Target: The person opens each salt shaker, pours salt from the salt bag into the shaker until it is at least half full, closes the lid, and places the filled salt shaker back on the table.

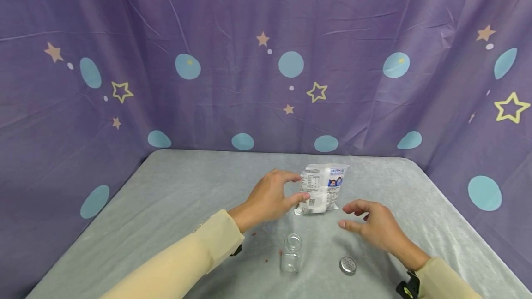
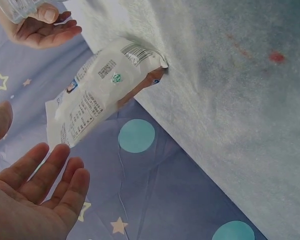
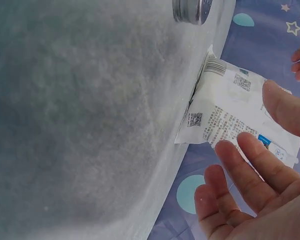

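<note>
A white printed packet [image 1: 319, 190] stands upright toward the back of the table. My left hand [image 1: 272, 195] is at its left side, thumb and fingers spread, with the fingertips right at the packet's edge in the head view. To the right and a little nearer, my right hand [image 1: 374, 225] hovers over the table with relaxed fingers and nothing in them. Both wrist views show open palms facing the packet [image 2: 97, 90]. In front of the hands are a small clear glass jar [image 1: 290, 260] without a lid and a round silver lid with holes [image 1: 347, 266].
A grey cloth covers the table [image 1: 174, 197]. Small red specks [image 1: 266, 260] lie on it left of the jar. A purple curtain [image 1: 232, 50] with stars and blue dots hangs behind and along both sides.
</note>
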Demonstrator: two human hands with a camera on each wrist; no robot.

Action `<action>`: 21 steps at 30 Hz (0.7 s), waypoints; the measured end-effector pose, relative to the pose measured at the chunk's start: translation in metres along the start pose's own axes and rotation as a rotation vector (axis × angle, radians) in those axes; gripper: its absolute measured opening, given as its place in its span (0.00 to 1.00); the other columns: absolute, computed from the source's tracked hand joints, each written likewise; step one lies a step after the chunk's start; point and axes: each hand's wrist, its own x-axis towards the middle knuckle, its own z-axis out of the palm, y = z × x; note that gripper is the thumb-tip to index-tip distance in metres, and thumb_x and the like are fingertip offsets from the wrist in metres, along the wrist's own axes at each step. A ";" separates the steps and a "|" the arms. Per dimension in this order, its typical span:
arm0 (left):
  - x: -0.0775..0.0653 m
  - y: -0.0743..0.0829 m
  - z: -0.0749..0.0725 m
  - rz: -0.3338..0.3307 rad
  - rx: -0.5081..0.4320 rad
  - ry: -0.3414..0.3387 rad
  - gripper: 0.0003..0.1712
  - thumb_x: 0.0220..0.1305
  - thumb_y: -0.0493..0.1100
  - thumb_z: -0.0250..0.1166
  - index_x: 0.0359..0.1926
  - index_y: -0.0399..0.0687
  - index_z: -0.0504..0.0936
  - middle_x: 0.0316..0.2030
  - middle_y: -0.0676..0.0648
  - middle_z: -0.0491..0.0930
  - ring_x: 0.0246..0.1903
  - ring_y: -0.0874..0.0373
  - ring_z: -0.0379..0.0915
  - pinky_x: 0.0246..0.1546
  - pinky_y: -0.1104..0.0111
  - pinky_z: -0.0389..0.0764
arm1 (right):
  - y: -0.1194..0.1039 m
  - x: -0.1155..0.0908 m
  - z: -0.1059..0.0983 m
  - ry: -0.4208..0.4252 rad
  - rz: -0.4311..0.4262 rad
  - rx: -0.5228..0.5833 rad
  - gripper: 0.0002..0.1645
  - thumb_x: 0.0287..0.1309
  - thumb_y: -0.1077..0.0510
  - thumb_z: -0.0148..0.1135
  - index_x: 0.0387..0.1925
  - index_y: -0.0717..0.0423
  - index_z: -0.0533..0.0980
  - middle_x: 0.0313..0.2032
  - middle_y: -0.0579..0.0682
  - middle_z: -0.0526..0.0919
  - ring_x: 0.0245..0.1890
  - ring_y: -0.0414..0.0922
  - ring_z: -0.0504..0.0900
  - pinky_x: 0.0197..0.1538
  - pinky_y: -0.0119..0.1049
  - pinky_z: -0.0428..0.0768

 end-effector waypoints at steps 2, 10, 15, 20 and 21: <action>0.001 0.000 0.000 -0.009 0.001 0.001 0.29 0.64 0.56 0.73 0.59 0.46 0.84 0.56 0.49 0.84 0.60 0.51 0.76 0.61 0.57 0.75 | 0.000 0.001 0.000 -0.004 0.005 -0.005 0.21 0.50 0.48 0.82 0.42 0.53 0.86 0.41 0.46 0.89 0.44 0.49 0.82 0.45 0.45 0.80; 0.006 -0.001 0.001 -0.003 0.007 0.023 0.28 0.64 0.55 0.73 0.59 0.45 0.84 0.55 0.49 0.85 0.58 0.52 0.77 0.60 0.58 0.76 | 0.002 0.006 0.000 -0.019 0.051 -0.022 0.23 0.50 0.46 0.81 0.45 0.52 0.86 0.43 0.49 0.88 0.45 0.52 0.82 0.45 0.46 0.79; 0.009 -0.002 0.001 -0.001 0.013 0.025 0.28 0.64 0.56 0.73 0.60 0.45 0.84 0.55 0.49 0.84 0.58 0.53 0.77 0.60 0.59 0.76 | 0.004 0.009 0.002 -0.026 0.074 -0.022 0.24 0.51 0.47 0.81 0.46 0.54 0.86 0.45 0.51 0.88 0.45 0.53 0.82 0.45 0.47 0.79; 0.013 -0.001 0.001 0.002 0.029 0.028 0.29 0.64 0.56 0.73 0.59 0.45 0.84 0.55 0.49 0.85 0.58 0.53 0.77 0.59 0.58 0.76 | 0.008 0.013 0.002 -0.030 0.087 -0.018 0.25 0.51 0.47 0.81 0.47 0.55 0.85 0.45 0.52 0.88 0.45 0.54 0.83 0.44 0.48 0.80; 0.014 -0.001 0.001 0.003 0.032 0.029 0.29 0.64 0.56 0.73 0.59 0.45 0.84 0.55 0.49 0.85 0.58 0.53 0.77 0.59 0.58 0.76 | 0.009 0.013 0.003 -0.030 0.090 -0.019 0.25 0.51 0.47 0.81 0.47 0.55 0.85 0.45 0.52 0.88 0.45 0.55 0.83 0.43 0.48 0.80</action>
